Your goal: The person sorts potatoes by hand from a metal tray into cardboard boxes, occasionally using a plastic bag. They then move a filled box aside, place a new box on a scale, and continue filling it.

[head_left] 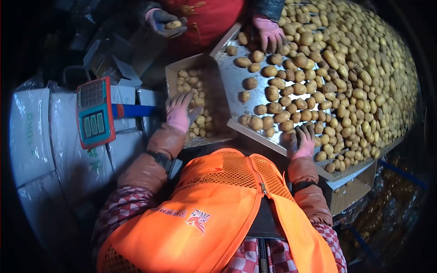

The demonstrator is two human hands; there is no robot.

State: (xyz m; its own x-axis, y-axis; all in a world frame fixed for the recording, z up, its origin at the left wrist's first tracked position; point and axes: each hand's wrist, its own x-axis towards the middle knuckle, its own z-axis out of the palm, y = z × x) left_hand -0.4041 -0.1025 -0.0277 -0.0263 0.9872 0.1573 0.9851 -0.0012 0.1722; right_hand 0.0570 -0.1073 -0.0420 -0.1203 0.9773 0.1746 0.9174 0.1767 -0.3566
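Observation:
My left hand [180, 110], in a pink and grey glove, is over the near left side of a cardboard box [172, 73] of small potatoes [199, 119]. Its fingers are spread, with nothing seen in them. At the near edge of the metal sorting table [234, 98], my right hand [303, 140] in a matching glove reaches in among the potatoes [285, 125]. The fingers of that hand are stretched forward and somewhat apart, touching or close beside potatoes. Whatever lies under its palm is hidden.
Across the table a person in red holds a potato [173, 24] in one gloved hand [165, 22]; their other hand [269, 34] rests by the potatoes. A large potato heap [364, 86] fills the right. Left stand a digital scale [94, 113] and white cartons [32, 132].

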